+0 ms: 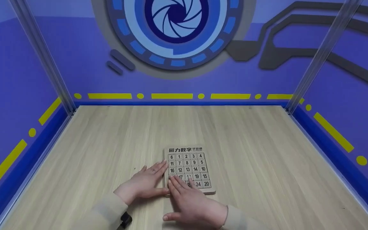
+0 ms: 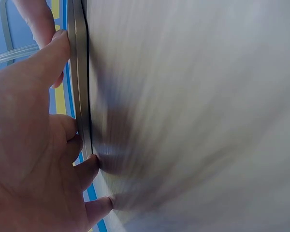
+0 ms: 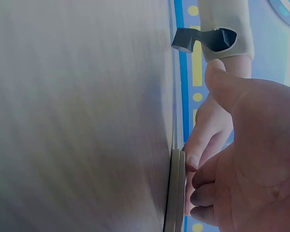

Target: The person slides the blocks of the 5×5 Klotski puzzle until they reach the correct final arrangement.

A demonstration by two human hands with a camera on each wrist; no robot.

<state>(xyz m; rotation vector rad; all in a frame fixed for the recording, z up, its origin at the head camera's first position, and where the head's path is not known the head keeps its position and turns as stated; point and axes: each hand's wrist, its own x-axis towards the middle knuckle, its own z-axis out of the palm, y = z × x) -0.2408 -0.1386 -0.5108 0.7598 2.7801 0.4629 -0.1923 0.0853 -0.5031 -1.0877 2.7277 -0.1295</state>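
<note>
A wooden sliding number puzzle [image 1: 184, 149] lies flat on the table, its numbered tiles in a square grid under a line of printed characters. My left hand [image 1: 145, 182] touches the puzzle's left edge with thumb and fingertips; the left wrist view shows some of its fingers [image 2: 102, 207] reaching down to the tabletop. Extended over the lower-left tiles, the fingers of my right hand [image 1: 193, 203] rest on the puzzle and cover some numbers. Its thumb points left, off the board. From the side, the puzzle [image 3: 175, 193] looks like a thin layered slab.
The light wood-grain table [image 1: 123, 134] reaches back to a blue-purple printed wall [image 1: 184, 86]. Side walls with yellow dashes stand left and right, with metal posts [image 1: 326, 54] at the corners. A black strap device [image 1: 126, 220] sits at the left wrist.
</note>
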